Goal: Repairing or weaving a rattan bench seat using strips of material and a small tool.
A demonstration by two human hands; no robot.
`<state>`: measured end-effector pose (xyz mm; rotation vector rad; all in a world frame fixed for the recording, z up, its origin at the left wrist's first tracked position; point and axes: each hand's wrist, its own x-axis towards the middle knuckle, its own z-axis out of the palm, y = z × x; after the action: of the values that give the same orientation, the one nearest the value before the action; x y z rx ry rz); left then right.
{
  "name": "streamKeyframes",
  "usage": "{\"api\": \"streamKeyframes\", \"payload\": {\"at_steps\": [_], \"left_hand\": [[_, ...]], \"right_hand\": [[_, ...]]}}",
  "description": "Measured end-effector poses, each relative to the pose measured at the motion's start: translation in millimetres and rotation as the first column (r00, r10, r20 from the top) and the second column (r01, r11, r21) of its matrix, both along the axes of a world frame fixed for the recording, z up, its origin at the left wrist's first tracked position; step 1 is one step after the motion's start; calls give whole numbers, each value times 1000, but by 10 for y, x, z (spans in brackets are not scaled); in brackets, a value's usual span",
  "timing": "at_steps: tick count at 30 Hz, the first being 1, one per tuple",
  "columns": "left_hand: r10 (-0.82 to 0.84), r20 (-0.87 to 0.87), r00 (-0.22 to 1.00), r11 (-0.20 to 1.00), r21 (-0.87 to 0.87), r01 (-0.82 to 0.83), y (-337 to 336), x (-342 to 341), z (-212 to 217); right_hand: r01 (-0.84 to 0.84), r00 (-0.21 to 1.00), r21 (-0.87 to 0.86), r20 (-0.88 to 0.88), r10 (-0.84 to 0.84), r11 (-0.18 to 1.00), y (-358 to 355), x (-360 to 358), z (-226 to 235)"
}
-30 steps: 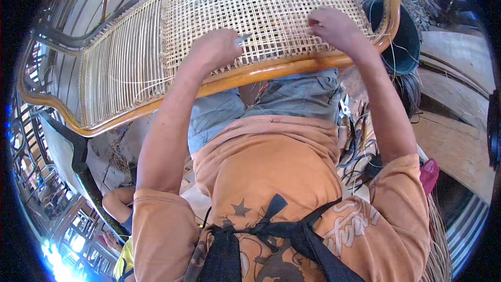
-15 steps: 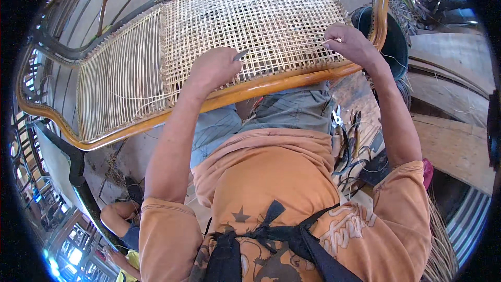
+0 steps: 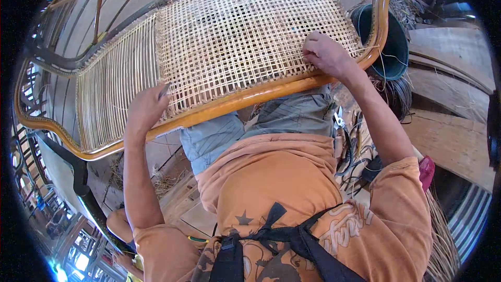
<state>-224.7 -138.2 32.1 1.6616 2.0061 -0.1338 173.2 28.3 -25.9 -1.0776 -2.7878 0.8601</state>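
A woven cane panel is strung inside a glossy curved wooden frame, which lies across my lap. Its left section has strands running one way only; the rest is an open square mesh. My left hand is closed at the near edge where the two sections meet. A small grey metal blade or point sticks out of that fist, its handle hidden. Over the mesh on the right, my right hand has its fingers curled down against the cane; what they pinch is hidden.
Pliers with silver jaws and other tools lie right of my lap. A dark green bucket stands beyond the frame's right end, near wooden boards. Long cane strands lie at lower right. Another person's leg shows at lower left.
My left hand has moved left and nearer along the frame, with the metal tool still in it. My right hand has shifted left over the mesh, its fingers turned down.
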Motion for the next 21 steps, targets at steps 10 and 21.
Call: {"api": "streamKeyframes", "payload": {"at_steps": [10, 21], "left_hand": [[75, 1, 997, 992, -104, -74, -168, -237, 40], [238, 944, 229, 913, -137, -383, -191, 982, 600]], "right_hand": [[225, 953, -64, -191, -234, 972, -14, 119, 146], [155, 825, -746, -264, -500, 648, -1379, -683, 678]]}}
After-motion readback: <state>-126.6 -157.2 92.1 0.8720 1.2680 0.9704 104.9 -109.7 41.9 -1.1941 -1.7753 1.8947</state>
